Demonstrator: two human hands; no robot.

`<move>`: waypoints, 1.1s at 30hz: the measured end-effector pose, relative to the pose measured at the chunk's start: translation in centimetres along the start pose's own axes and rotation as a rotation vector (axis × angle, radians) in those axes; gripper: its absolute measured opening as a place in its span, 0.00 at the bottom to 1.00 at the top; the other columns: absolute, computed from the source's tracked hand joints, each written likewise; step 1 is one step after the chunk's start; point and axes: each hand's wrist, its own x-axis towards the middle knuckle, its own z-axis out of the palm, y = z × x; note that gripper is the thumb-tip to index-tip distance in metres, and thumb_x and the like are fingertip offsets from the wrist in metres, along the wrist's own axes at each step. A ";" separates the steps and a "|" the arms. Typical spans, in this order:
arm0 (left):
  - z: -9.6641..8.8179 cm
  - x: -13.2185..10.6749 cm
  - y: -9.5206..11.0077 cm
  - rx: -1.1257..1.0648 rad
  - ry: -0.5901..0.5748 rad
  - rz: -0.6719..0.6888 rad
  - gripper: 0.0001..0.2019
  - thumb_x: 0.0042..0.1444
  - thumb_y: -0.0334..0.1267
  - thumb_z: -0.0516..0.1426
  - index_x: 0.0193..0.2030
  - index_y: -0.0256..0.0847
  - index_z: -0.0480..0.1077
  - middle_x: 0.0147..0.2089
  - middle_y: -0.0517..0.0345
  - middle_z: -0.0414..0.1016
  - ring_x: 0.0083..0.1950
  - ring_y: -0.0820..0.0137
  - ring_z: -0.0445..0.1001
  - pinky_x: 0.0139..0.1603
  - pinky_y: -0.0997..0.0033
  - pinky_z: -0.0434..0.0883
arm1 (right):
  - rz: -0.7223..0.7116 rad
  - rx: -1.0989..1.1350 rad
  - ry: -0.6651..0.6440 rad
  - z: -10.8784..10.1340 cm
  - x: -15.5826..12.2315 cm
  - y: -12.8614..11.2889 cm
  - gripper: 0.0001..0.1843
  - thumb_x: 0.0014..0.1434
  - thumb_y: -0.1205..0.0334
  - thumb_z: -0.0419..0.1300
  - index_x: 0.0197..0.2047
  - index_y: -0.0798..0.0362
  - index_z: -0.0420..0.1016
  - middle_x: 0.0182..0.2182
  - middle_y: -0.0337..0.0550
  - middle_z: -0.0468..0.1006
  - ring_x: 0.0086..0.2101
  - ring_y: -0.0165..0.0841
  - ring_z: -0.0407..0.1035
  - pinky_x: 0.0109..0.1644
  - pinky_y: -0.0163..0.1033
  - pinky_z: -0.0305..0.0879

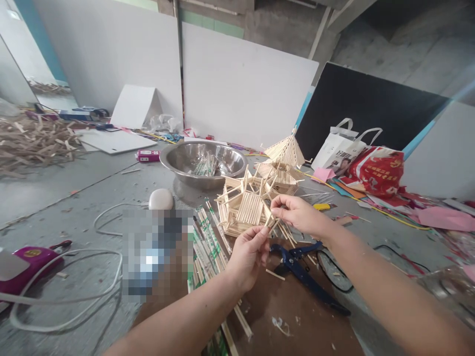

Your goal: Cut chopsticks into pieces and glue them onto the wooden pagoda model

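Note:
My left hand (248,257) and my right hand (297,213) meet in front of me, both pinching thin wooden sticks (273,225) between fingertips. Right behind the fingers stands a model house built of wooden sticks (247,202), with a peaked stick roof (286,151) further back. Blue-handled pliers (302,272) lie on the brown board (297,316) just under my right wrist. A heap of wrapped chopsticks (206,242) lies to the left of my left hand.
A steel bowl (202,160) holding more sticks sits behind the model. A white cable (74,291) and a magenta device (27,264) lie at left, wood shavings (33,141) far left. Bags (371,168) and coloured paper (438,217) crowd the right. White boards lean at the back.

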 end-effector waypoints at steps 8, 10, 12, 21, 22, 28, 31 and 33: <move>-0.6 0.5 -0.6 -0.037 0.017 -0.062 0.10 0.43 0.40 0.58 0.29 0.36 0.65 0.16 0.67 0.59 0.14 0.83 0.54 0.14 0.83 0.50 | -0.011 -0.068 0.042 0.2 1.4 0.7 0.06 0.50 0.60 0.52 0.29 0.54 0.63 0.21 0.31 0.59 0.21 0.23 0.51 0.25 0.32 0.49; -0.8 0.7 -0.6 -0.029 0.032 -0.078 0.09 0.43 0.39 0.58 0.29 0.35 0.66 0.16 0.67 0.59 0.14 0.83 0.54 0.14 0.82 0.50 | -0.016 -0.107 0.048 0.1 1.8 0.7 0.06 0.49 0.60 0.52 0.29 0.54 0.64 0.21 0.32 0.60 0.22 0.24 0.52 0.26 0.32 0.50; -0.8 0.9 -0.6 -0.026 0.038 -0.081 0.08 0.43 0.38 0.57 0.30 0.35 0.66 0.16 0.67 0.59 0.14 0.83 0.54 0.14 0.81 0.50 | -0.016 -0.138 0.042 0.0 2.2 0.8 0.06 0.49 0.60 0.52 0.28 0.54 0.64 0.21 0.32 0.60 0.23 0.25 0.53 0.27 0.32 0.51; -0.9 1.0 -0.7 0.081 0.006 -0.112 0.10 0.44 0.40 0.54 0.32 0.36 0.65 0.17 0.67 0.60 0.13 0.82 0.53 0.14 0.79 0.50 | 0.004 -0.068 0.045 -0.8 0.9 -0.2 0.06 0.50 0.59 0.52 0.29 0.53 0.63 0.18 0.30 0.56 0.18 0.23 0.49 0.23 0.32 0.47; -0.9 1.0 -0.7 0.162 -0.015 -0.125 0.10 0.44 0.40 0.54 0.31 0.36 0.65 0.17 0.67 0.59 0.13 0.82 0.53 0.14 0.79 0.49 | 0.012 -0.056 0.052 -1.2 0.3 -0.3 0.06 0.51 0.58 0.52 0.29 0.52 0.62 0.18 0.29 0.56 0.18 0.22 0.48 0.23 0.31 0.47; -1.0 0.9 -0.5 1.132 -0.182 0.157 0.07 0.46 0.36 0.51 0.23 0.38 0.67 0.20 0.60 0.66 0.22 0.75 0.63 0.23 0.77 0.56 | 0.121 -0.182 0.140 -3.4 -2.6 3.2 0.09 0.52 0.56 0.49 0.32 0.52 0.62 0.17 0.29 0.55 0.18 0.23 0.49 0.22 0.31 0.48; -1.4 0.9 -0.4 1.539 -0.271 0.243 0.09 0.48 0.38 0.50 0.25 0.40 0.69 0.25 0.56 0.71 0.28 0.69 0.68 0.27 0.74 0.58 | 0.184 -0.354 0.147 -3.6 -2.8 7.0 0.08 0.51 0.59 0.49 0.29 0.53 0.64 0.19 0.32 0.61 0.21 0.25 0.55 0.26 0.32 0.52; -1.6 0.9 -0.4 1.688 -0.319 0.228 0.09 0.49 0.38 0.49 0.27 0.41 0.69 0.27 0.54 0.73 0.30 0.66 0.70 0.28 0.72 0.59 | 0.212 -0.406 0.135 -3.5 -2.6 9.0 0.06 0.49 0.62 0.51 0.26 0.54 0.65 0.21 0.35 0.65 0.24 0.26 0.59 0.28 0.32 0.54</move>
